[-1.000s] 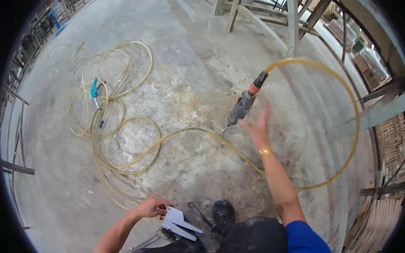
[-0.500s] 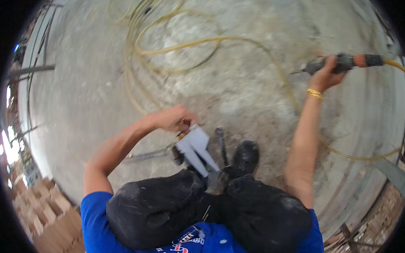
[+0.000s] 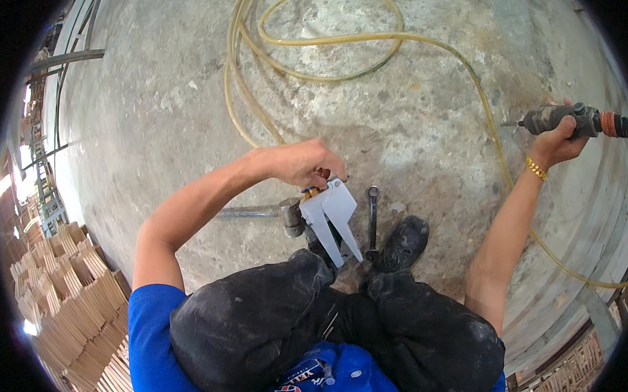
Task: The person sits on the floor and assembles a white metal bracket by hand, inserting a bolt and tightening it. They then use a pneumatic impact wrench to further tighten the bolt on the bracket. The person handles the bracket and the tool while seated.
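Far out to the right, my right hand [image 3: 559, 144] is wrapped round a dark air tool [image 3: 548, 120] with a thin bit pointing left and an orange collar. My left hand [image 3: 308, 165], fingers curled, grips the top end of a light-grey two-pronged piece [image 3: 317, 213] with a brass-coloured fitting. Its prongs spread downward between my knees. The fingertips are partly hidden. Beside it lies a hammer [image 3: 291, 218], handle to the left. A combination wrench [image 3: 373, 215] lies on the floor between the grey piece and my right boot [image 3: 406, 242].
A yellow hose [image 3: 375, 36] loops over the concrete floor [image 3: 165, 115] ahead and runs down the right side. Stacked wooden pieces [image 3: 75, 298] stand at lower left, and a wooden stack [image 3: 563, 377] at lower right. A dark metal bar [image 3: 66, 59] juts in at upper left.
My right hand has moved farther out to the right with the air tool. The view has shifted, so the floor items appear displaced. My left hand keeps hold of the grey piece.
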Available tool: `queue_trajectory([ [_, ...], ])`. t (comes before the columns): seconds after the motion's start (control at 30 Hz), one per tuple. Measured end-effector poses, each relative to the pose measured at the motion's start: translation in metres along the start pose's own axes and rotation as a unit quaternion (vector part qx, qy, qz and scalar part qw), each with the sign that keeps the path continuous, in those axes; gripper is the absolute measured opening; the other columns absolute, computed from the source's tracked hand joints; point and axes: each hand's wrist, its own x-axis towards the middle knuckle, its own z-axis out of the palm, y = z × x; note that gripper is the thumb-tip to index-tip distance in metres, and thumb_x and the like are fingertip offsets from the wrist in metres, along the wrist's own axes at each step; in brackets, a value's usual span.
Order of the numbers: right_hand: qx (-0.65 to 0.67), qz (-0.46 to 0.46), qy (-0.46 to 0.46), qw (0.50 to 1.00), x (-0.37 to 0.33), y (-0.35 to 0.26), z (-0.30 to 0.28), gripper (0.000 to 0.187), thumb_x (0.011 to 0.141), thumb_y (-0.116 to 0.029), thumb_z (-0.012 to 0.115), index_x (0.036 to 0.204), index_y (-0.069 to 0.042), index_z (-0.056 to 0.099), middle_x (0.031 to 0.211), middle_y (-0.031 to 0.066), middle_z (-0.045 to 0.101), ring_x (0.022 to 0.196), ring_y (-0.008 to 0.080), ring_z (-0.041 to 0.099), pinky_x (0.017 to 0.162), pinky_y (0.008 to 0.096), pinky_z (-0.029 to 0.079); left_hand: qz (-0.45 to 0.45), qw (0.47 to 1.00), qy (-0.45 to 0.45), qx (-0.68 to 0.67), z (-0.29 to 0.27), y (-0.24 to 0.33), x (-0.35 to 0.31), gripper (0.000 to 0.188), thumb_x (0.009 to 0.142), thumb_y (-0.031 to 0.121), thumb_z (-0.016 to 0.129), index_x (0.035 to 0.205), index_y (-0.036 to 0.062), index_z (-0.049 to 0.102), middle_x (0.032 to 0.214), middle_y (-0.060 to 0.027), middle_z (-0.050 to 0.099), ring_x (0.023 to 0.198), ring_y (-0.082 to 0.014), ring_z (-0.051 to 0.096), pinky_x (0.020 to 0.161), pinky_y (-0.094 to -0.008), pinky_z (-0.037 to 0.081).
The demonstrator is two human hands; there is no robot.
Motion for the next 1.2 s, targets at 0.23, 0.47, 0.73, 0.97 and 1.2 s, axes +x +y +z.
queue_trajectory([
  [0.23, 0.053, 0.065, 0.007, 0.996, 0.004, 0.002, -0.004, 0.052, 0.08, -0.04, 0.056, 0.107, 0.005, 0.05, 0.094, 0.0154, 0.064, 0.071, 0.0231, 0.065, 0.064, 0.0331, 0.055, 0.03, 0.999, 0.002, -0.014, 0.001, -0.001, -0.003, 0.035, 0.073, -0.003, 0.067, 0.108, 0.0022, 0.062, 0.088, -0.0124, 0.065, 0.071, -0.0224, 0.063, 0.061, -0.0346, 0.049],
  [0.47, 0.12, 0.162, -0.023, 0.979, 0.011, 0.008, -0.014, 0.058, 0.085, -0.044, 0.035, 0.114, 0.004, 0.05, 0.102, 0.0165, 0.062, 0.081, 0.0253, 0.063, 0.075, 0.0366, 0.053, 0.007, 1.0, 0.006, -0.007, 0.001, 0.002, -0.002, 0.033, 0.073, -0.001, 0.068, 0.106, 0.0023, 0.062, 0.081, -0.0117, 0.065, 0.067, -0.0223, 0.062, 0.059, -0.0341, 0.048],
  [0.73, -0.01, 0.167, -0.053, 0.984, 0.001, 0.001, -0.027, 0.048, 0.074, -0.004, 0.071, 0.117, 0.002, 0.051, 0.104, 0.009, 0.062, 0.092, 0.0173, 0.06, 0.083, 0.031, 0.048, -0.014, 1.0, 0.008, 0.009, 0.003, 0.001, -0.001, 0.035, 0.073, -0.001, 0.068, 0.107, 0.0032, 0.063, 0.084, -0.0108, 0.066, 0.068, -0.0225, 0.062, 0.06, -0.0348, 0.048],
  [0.97, 0.104, 0.282, 0.096, 0.949, -0.03, 0.0, -0.098, 0.038, 0.075, -0.005, 0.068, 0.11, 0.001, 0.052, 0.108, 0.0101, 0.06, 0.1, 0.0214, 0.059, 0.091, 0.0357, 0.046, -0.006, 1.0, 0.007, 0.023, 0.001, 0.005, -0.006, 0.036, 0.072, 0.0, 0.067, 0.107, 0.0022, 0.062, 0.084, -0.0141, 0.066, 0.071, -0.0252, 0.063, 0.063, -0.036, 0.05],
  [1.2, 0.243, 0.549, 0.356, 0.716, -0.14, 0.022, -0.185, 0.052, 0.078, -0.026, 0.072, 0.116, -0.001, 0.047, 0.123, 0.0122, 0.048, 0.115, 0.0258, 0.047, 0.093, 0.0403, 0.046, 0.018, 0.999, -0.003, 0.042, 0.002, -0.004, -0.006, 0.038, 0.072, -0.001, 0.065, 0.11, 0.0043, 0.062, 0.086, -0.0131, 0.066, 0.072, -0.0246, 0.065, 0.064, -0.0348, 0.052],
])
